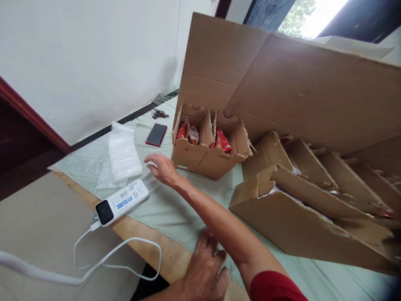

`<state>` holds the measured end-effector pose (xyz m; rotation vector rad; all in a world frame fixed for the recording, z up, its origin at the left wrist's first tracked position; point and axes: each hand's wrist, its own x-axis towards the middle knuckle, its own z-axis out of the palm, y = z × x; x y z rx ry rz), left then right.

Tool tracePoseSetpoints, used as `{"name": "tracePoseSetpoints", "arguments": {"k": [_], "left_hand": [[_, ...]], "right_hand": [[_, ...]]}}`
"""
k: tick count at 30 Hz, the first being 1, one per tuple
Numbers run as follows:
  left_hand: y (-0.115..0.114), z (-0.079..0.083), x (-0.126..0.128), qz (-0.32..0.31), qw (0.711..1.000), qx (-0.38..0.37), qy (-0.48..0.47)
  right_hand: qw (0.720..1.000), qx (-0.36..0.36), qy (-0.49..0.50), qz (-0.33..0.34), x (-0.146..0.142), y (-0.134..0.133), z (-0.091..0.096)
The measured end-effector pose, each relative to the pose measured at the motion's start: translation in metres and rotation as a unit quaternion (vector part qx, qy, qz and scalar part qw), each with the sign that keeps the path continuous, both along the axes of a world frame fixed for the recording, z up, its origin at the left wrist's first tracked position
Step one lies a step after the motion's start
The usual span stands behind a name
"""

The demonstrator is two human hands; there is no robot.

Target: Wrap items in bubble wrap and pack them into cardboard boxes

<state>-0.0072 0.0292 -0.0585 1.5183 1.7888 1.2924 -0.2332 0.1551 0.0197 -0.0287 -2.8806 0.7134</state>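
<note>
My right hand (161,167) reaches out across the table on a red-sleeved arm, fingers apart and holding nothing. It hovers just left of a small cardboard divider tray (203,161) with red packets (222,141) in its cells. A white power bank (123,201) lies just below and left of that hand. My left hand (203,271) rests flat on the pale green cloth (169,213) at the table's near edge, fingers spread and empty.
A large open cardboard box (297,225) with dividers and raised flaps fills the right side. A red phone (156,134), keys (159,113) and bubble wrap (123,155) lie on the far left of the cloth. A white cable (125,244) hangs off the table edge.
</note>
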Motion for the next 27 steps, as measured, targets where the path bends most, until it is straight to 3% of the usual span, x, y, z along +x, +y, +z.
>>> {"name": "tracePoseSetpoints", "arguments": {"k": [4,8,11,14,17,19,21,24,27], "left_hand": [[0.002,-0.004,0.000,0.005,1.000,0.006,-0.004],[0.003,-0.006,-0.002,0.004,0.999,0.015,-0.035],[0.001,0.001,-0.005,0.001,0.999,0.020,-0.043],[-0.002,0.006,-0.007,0.011,0.995,0.014,-0.099],[-0.007,0.006,-0.012,0.067,0.975,0.004,-0.211],[-0.009,0.005,-0.016,0.100,0.948,-0.004,-0.302],[-0.012,0.008,-0.020,0.117,0.914,0.000,-0.389],[-0.014,0.017,-0.020,0.120,0.873,0.013,-0.473],[-0.014,0.030,-0.009,0.086,0.869,-0.008,-0.487]], "right_hand": [[0.995,-0.013,-0.042,0.088,-0.022,-0.012,-0.007],[0.999,-0.037,-0.024,0.026,-0.043,-0.030,-0.008],[0.993,-0.106,0.038,-0.028,-0.018,-0.027,0.006],[0.949,-0.274,0.133,-0.080,0.050,-0.011,0.031],[0.889,-0.407,0.157,-0.139,0.149,0.007,0.053],[0.842,-0.469,0.158,-0.215,0.220,0.015,0.058],[0.786,-0.510,0.168,-0.305,0.288,0.021,0.054],[0.705,-0.531,0.183,-0.434,0.379,0.020,0.033],[0.636,-0.547,0.174,-0.515,0.447,0.005,0.007]]}}
